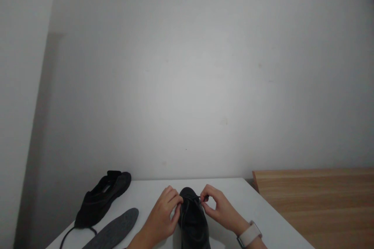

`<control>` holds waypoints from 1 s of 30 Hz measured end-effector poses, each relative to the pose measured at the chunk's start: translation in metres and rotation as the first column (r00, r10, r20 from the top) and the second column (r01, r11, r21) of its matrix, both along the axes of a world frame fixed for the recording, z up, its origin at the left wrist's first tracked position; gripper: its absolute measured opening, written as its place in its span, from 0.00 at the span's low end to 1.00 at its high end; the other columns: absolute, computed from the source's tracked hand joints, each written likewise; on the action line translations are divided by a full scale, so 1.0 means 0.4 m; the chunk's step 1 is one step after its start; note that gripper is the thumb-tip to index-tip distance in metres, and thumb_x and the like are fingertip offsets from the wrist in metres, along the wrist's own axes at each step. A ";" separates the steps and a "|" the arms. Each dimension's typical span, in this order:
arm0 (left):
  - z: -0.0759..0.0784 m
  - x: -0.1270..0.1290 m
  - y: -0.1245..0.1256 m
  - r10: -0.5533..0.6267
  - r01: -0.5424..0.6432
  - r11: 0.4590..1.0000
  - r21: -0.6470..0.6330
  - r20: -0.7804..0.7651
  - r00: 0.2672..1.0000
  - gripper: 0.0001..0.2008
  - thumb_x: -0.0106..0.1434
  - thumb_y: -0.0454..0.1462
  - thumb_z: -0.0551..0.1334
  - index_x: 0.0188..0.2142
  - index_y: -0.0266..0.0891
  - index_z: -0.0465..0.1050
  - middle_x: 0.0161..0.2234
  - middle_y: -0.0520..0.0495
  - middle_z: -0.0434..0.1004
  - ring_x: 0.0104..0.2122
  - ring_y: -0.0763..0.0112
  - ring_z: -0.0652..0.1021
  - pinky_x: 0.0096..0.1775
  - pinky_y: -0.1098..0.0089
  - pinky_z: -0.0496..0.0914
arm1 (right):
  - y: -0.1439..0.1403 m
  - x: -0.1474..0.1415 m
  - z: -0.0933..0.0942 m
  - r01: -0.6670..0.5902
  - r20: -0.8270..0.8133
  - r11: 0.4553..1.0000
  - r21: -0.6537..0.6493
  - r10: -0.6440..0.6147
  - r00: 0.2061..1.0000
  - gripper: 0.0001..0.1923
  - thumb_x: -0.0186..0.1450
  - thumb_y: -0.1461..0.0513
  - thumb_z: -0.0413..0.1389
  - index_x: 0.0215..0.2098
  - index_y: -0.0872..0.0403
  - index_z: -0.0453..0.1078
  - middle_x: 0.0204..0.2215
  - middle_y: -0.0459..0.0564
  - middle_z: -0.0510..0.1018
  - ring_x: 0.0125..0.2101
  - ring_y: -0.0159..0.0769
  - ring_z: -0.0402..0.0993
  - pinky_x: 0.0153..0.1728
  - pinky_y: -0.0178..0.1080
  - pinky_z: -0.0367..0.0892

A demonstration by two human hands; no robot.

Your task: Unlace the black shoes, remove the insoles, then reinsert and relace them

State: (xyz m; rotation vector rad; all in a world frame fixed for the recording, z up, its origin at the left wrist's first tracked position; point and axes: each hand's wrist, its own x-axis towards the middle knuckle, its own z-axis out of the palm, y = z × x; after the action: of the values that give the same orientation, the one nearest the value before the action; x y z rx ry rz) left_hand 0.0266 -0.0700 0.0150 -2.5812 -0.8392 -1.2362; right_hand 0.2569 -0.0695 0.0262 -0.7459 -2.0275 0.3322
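Note:
A black shoe (194,223) stands on the white table with its toe pointing away from me. At its left side, near the front eyelets, my left hand (166,213) has thumb and forefinger pinched together against the shoe's edge; what they hold is hidden. On the other side my right hand (217,206) pinches a thin black shoelace (198,197) that runs from the front of the shoe. A pale watch strap (249,234) circles my right wrist.
A second black shoe (101,198) lies at the table's left, with a dark cord (68,234) by its heel. Beside it is a grey insole (117,227). The white table (248,198) meets a wall behind; a wooden board (315,202) is at the right.

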 end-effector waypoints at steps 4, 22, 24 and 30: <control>-0.001 0.001 0.001 -0.010 0.010 1.000 0.011 -0.001 1.000 0.09 0.61 0.27 0.51 0.35 0.38 0.67 0.32 0.44 0.68 0.36 0.63 0.68 0.39 0.62 0.64 | 0.006 -0.008 -0.010 -0.032 -0.004 0.999 -0.005 0.032 0.999 0.04 0.60 0.67 0.54 0.32 0.54 0.69 0.30 0.47 0.71 0.33 0.35 0.67 0.35 0.37 0.63; -0.005 0.009 -0.009 0.034 -0.032 0.999 0.027 -0.069 0.997 0.09 0.60 0.27 0.51 0.33 0.38 0.67 0.32 0.44 0.67 0.35 0.63 0.66 0.39 0.61 0.64 | 0.020 -0.021 -0.031 -0.015 -0.132 1.000 -0.017 0.013 0.991 0.04 0.63 0.63 0.55 0.31 0.54 0.72 0.30 0.47 0.70 0.34 0.35 0.68 0.38 0.37 0.63; -0.001 0.011 -0.011 0.034 -0.031 0.998 0.054 -0.055 0.998 0.09 0.60 0.27 0.52 0.34 0.38 0.68 0.34 0.44 0.67 0.37 0.63 0.67 0.40 0.61 0.63 | 0.021 -0.020 -0.032 0.015 -0.134 1.000 -0.008 -0.016 0.991 0.04 0.62 0.62 0.57 0.30 0.53 0.73 0.30 0.47 0.68 0.35 0.35 0.67 0.39 0.38 0.63; -0.005 0.006 0.006 0.029 -0.029 0.996 0.080 0.007 1.000 0.10 0.62 0.28 0.53 0.36 0.39 0.72 0.35 0.44 0.69 0.39 0.63 0.68 0.40 0.63 0.64 | 0.018 -0.018 -0.035 0.045 -0.091 0.999 -0.010 -0.046 0.995 0.06 0.62 0.61 0.57 0.31 0.52 0.76 0.28 0.47 0.68 0.33 0.35 0.68 0.36 0.37 0.62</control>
State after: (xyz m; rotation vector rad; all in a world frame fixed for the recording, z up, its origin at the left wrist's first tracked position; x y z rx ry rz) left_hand 0.0291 -0.0675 0.0132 -2.4952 -0.8078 -1.2438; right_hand 0.2495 -0.0622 0.0123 -0.7671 -1.9214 0.3423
